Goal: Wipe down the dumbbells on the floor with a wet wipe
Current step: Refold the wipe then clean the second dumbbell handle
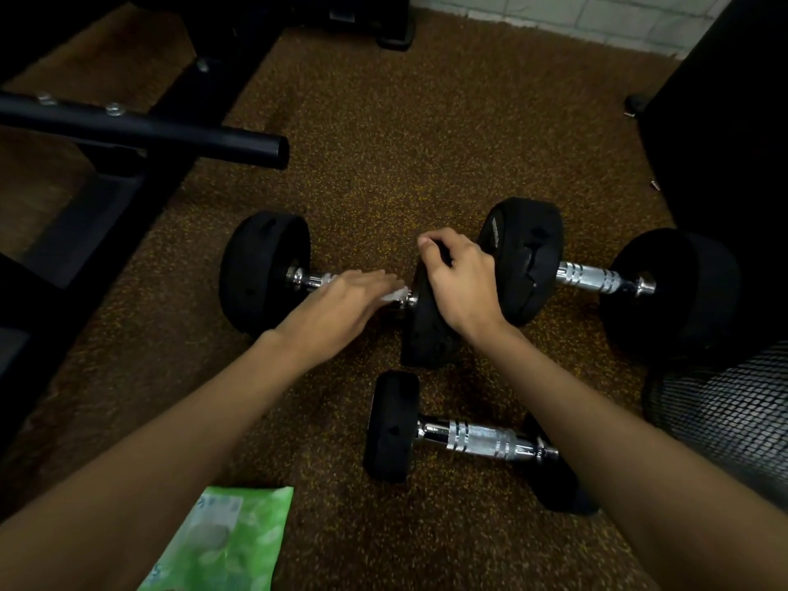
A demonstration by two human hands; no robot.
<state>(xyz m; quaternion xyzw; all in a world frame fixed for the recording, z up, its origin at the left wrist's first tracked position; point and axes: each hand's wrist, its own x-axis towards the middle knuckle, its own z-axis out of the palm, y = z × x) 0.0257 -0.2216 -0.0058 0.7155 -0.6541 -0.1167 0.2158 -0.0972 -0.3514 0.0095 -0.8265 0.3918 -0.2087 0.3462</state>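
**Wipe [394, 294] pressed on a dumbbell [264, 270] handle**

The blurred left hand [341, 300] hides most of the dumbbell handle at frame centre. Its fingers lie stretched over the white wipe, thumb unseen. The right hand [460, 275] curls its fingers round that dumbbell's right plate. A second dumbbell [597, 277] lies at right on the floor [383, 142], a third dumbbell [477, 439] below, partly under the right arm. A green pack [230, 543] is cut off lower left.

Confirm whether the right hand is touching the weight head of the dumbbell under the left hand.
Touching. The head view shows the right hand, its fingers curled over the top edge of the dumbbell's black weight head.
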